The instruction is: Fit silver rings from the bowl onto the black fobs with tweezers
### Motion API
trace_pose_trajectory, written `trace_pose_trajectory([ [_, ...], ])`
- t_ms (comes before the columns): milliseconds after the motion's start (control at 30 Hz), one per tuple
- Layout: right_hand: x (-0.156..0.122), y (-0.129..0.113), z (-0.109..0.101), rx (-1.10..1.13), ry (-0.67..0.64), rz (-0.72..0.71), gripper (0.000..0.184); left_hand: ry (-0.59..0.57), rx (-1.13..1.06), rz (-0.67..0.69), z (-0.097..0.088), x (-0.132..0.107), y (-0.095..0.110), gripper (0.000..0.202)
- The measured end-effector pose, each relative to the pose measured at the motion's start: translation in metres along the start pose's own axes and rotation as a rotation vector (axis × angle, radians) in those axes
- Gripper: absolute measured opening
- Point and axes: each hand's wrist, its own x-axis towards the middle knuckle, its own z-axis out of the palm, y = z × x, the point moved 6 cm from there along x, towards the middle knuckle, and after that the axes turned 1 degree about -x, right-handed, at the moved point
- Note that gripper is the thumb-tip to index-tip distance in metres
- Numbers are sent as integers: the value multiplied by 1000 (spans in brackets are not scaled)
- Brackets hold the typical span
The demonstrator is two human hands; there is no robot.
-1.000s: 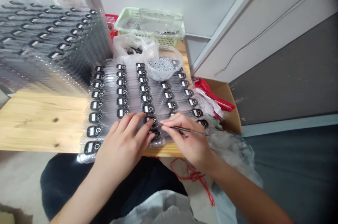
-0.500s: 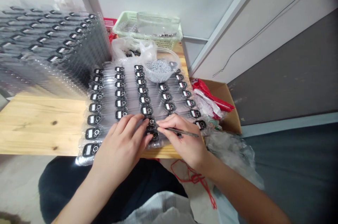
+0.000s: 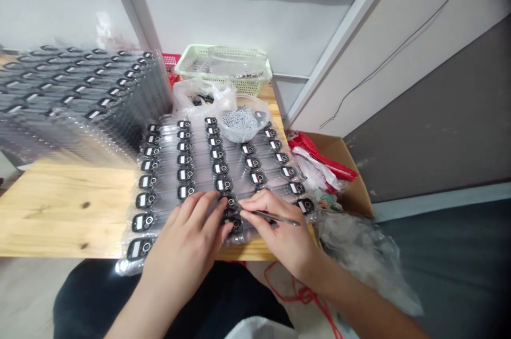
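Rows of small black plastic housings (image 3: 143, 222), each with a white label patch and a pale ring, sit in a clear plastic blister tray (image 3: 130, 264) on the wooden table. My left hand (image 3: 187, 243) lies over the tray's near part, its fingers spread and its thumb and index finger touching a black housing (image 3: 230, 203). My right hand (image 3: 281, 227) pinches a pair of dark metal tweezers (image 3: 279, 217). Their tip points left at that same housing, close to its ring; the exact contact is hidden by my fingers. A clear bowl (image 3: 240, 126) of small grey-white rings stands on the tray's far part.
Tall stacked trays (image 3: 139, 99) of similar housings stand at the left. Behind the bowl are a plastic bag (image 3: 187, 95) and a pale green basket (image 3: 247, 86). A cardboard box (image 3: 359, 203) with red packaging and crumpled clear plastic (image 3: 359, 243) lie right of the table (image 3: 59, 211).
The view has tilted upward, so the table and hands appear lower. Both hands stay at the same housing, and the tweezers remain in my right hand.
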Motion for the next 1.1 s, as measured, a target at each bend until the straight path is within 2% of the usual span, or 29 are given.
trace_pose_trajectory([
  [367,-2,3,-1,26,12,24,12,-1,3,-11,-1,0,0,33],
  [600,-2,15,2,129,-128,254,8,0,18,-4,0,-1,0,33],
  [733,-1,20,4,170,-167,328,8,-11,12,-8,1,0,0,34],
  [967,0,16,3,151,-168,291,10,-14,17,0,0,0,0,34],
  [1100,0,13,-1,162,-113,262,9,-12,25,-3,-1,1,1,34],
])
